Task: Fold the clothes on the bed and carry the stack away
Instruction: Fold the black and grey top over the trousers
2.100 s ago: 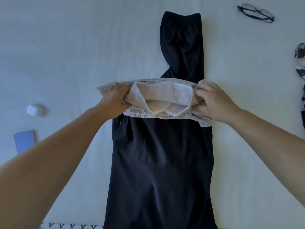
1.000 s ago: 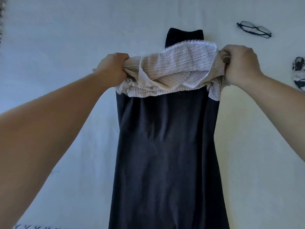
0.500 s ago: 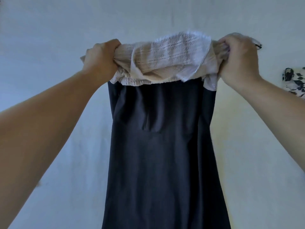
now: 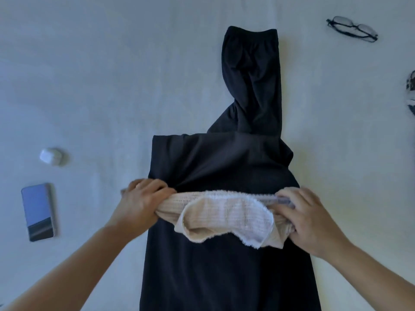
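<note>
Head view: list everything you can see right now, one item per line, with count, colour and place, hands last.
black garment: one, black, laid lengthwise down the middle of the bed, its far end narrow.
lace garment: one, beige and white, bunched across the black garment, held at both ends.
glasses: one pair, dark frame, far right on the sheet.
earbud case: one, white, left side.
phone: one, dark with bluish screen, left side, nearer than the case.
patterned fabric: one piece, black and white, cut off at the right edge.
bed sheet: one, white, under everything.
left hand: grip on the lace garment's left end.
right hand: grip on its right end.
</note>
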